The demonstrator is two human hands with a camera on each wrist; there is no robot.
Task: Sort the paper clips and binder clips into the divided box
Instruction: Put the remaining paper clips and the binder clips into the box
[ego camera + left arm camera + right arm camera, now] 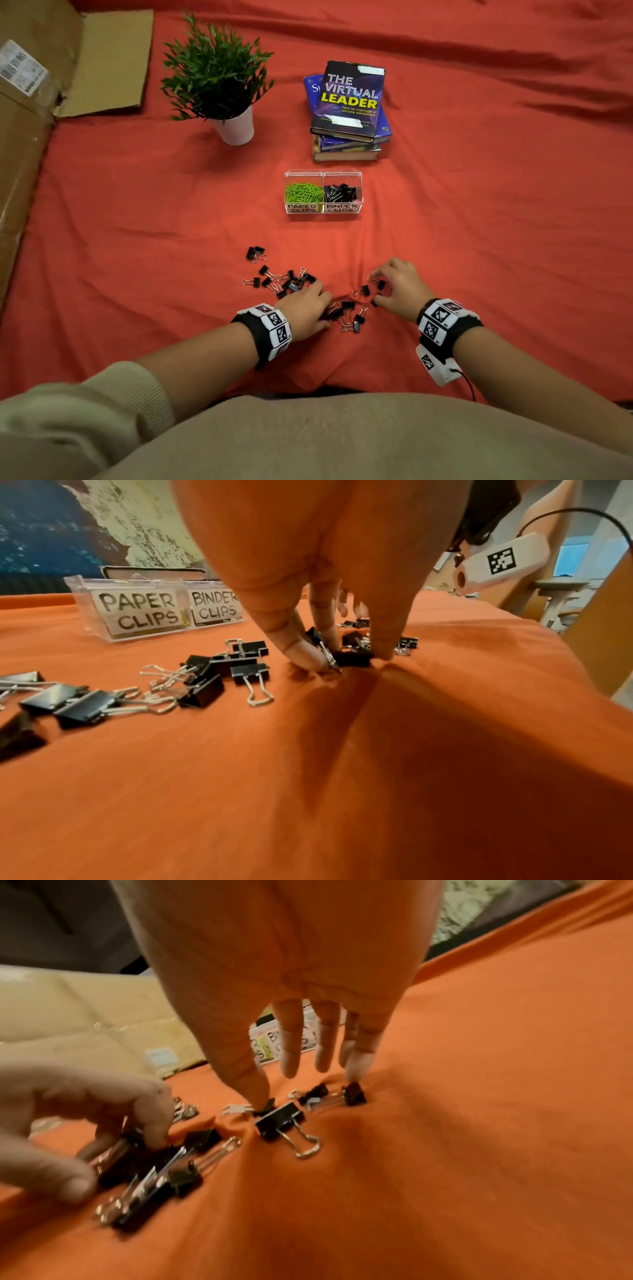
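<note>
The clear divided box [358, 181] stands mid-cloth, with green paper clips [303, 193] in its left half and black binder clips [340, 193] in its right. Its labels [140, 612] read PAPER CLIPS and BINDER CLIPS. Loose black binder clips [284, 281] lie scattered near me, and more [346, 317] lie between my hands. My left hand [325, 310] pinches a binder clip [354, 658] between thumb and fingers on the cloth. My right hand [375, 288] is spread over other clips; its thumb touches one clip [265, 1108] and a finger touches another [353, 1094].
A potted plant [233, 126] and a stack of books [349, 113] stand beyond the box. A large cardboard box [30, 137] lies along the left edge. The wrinkled red cloth [479, 205] covers the whole surface.
</note>
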